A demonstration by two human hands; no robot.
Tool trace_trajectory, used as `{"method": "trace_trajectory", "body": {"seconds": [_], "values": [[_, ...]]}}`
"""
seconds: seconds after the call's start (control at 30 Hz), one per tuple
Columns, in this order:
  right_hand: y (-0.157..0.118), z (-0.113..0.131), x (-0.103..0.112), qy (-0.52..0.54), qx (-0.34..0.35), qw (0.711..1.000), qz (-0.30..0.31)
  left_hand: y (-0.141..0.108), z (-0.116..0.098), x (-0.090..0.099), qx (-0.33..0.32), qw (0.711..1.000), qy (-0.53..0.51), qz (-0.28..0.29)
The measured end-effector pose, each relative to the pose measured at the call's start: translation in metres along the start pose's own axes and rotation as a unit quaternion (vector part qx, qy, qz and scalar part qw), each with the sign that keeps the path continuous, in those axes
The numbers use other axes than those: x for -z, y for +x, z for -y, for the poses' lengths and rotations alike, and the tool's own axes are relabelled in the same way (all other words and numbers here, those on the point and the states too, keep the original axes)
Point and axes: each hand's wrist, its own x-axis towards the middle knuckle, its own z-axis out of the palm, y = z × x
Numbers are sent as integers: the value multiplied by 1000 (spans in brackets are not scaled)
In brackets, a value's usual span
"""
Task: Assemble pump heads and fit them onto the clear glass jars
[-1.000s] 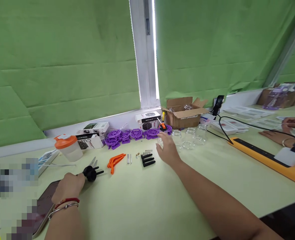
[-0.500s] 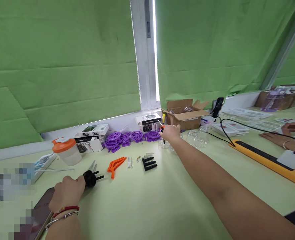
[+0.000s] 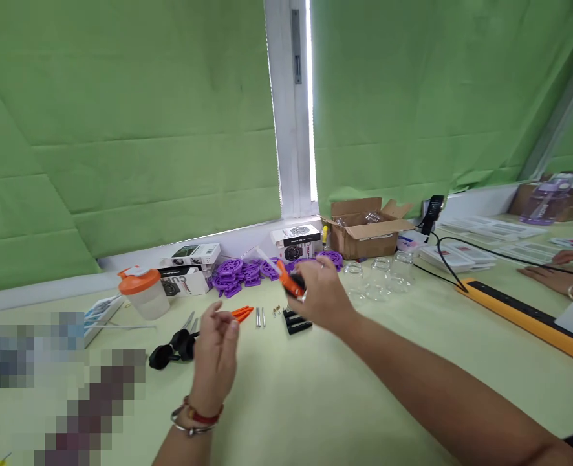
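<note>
My right hand (image 3: 321, 294) is closed on a screwdriver (image 3: 290, 282) with an orange and black handle, held above the table with its pale shaft pointing up and left. My left hand (image 3: 216, 343) is raised, fingers loosely bent and apart, with nothing seen in it. Beside it on the left lie black round parts (image 3: 162, 356). Orange trigger-like pieces (image 3: 242, 314) show partly behind the left fingers. Two metal pins (image 3: 260, 317), small brass bits (image 3: 277, 310) and black stick-like parts (image 3: 296, 321) lie in a row. The springs near them are mostly hidden by my right hand.
Purple plastic frames (image 3: 233, 275) are piled at the back by printed boxes (image 3: 296, 243). Clear cups (image 3: 379, 285) stand before an open carton (image 3: 367, 243). An orange-lidded cup (image 3: 143, 294) is left, a yellow power strip (image 3: 524, 314) right. Another person's hands (image 3: 533, 275) rest far right.
My right hand has brought the screwdriver from beside the clear cups toward the left and nearer. My left hand has left the black round parts and moved right, opening. The view has shifted slightly.
</note>
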Motion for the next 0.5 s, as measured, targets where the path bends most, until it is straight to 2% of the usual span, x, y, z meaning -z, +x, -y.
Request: {"method": "trace_trajectory", "body": {"seconds": [0.07, 0.13, 0.23, 0.3, 0.33, 0.37, 0.4, 0.43, 0.47, 0.5], "values": [[-27, 28, 0, 7, 102, 994, -34, -17, -18, -18, 46, 982, -150, 101], [-51, 48, -3, -10, 171, 983, -66, -30, -31, -31, 106, 958, -218, 152], [-70, 54, -9, 7, 236, 969, -66, -36, -35, -40, 222, 935, -240, 138], [-72, 45, -10, 54, 241, 968, -33, -32, -32, -40, 256, 928, -236, 134], [-71, 38, -8, 83, 211, 974, -20, -29, -31, -38, 253, 932, -223, 130], [-69, 31, -6, 114, 144, 983, -12, -25, -29, -36, 240, 941, -204, 123], [-67, 24, -4, 149, 48, 988, -3, -22, -29, -33, 219, 952, -183, 115], [-64, 18, -2, 199, -67, 978, 15, -20, -29, -30, 195, 961, -163, 108], [-62, 13, 1, 268, -183, 944, 53, -18, -30, -28, 173, 968, -149, 104], [-61, 10, 2, 354, -281, 885, 114, -18, -32, -27, 156, 973, -139, 101]]}}
